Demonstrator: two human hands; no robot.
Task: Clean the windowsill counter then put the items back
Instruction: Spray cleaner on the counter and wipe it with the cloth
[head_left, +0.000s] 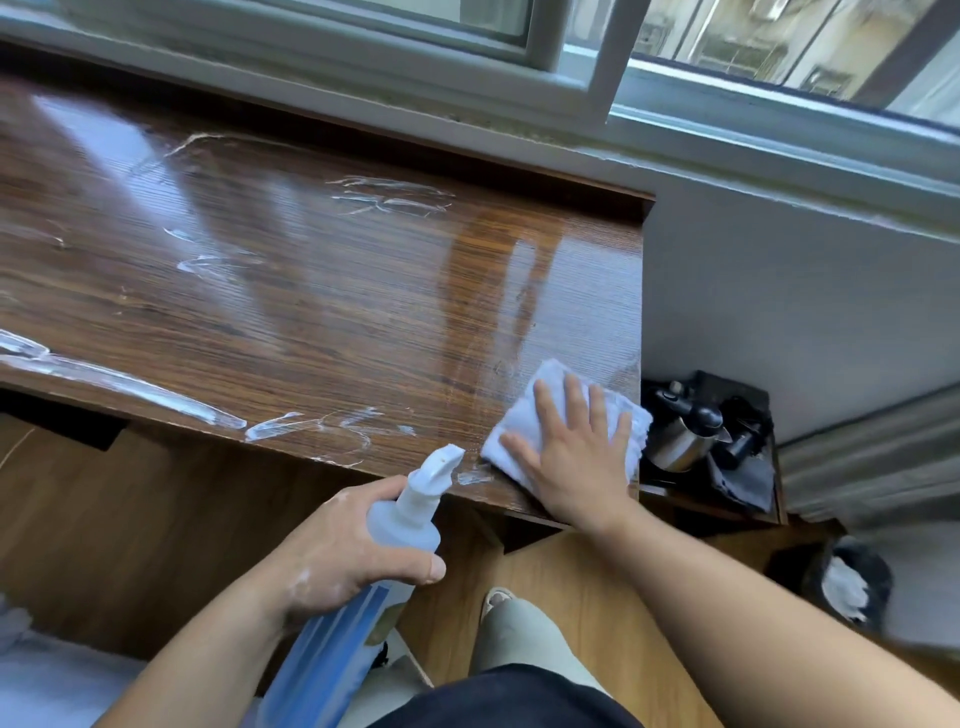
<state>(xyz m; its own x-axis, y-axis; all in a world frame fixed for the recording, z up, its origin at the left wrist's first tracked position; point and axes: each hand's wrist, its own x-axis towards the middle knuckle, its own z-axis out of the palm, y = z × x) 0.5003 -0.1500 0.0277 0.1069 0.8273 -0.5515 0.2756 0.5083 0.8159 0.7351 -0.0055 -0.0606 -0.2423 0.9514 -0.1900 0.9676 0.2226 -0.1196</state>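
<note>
Glossy wood-grain windowsill counter (311, 291) is mid-clean: white foam streaks (124, 384) sit across the left and front edge, so this looks like the wiping step. The right hand (571, 457) lies flat with straight fingers on a white cloth (524, 410) at the near right corner. The left hand (343, 551) is wrapped round the spray bottle (400, 519) just off the front edge. Next I'd sweep the cloth left through the streaks. The kettle (680, 436) waits on a lower shelf to the right.
</note>
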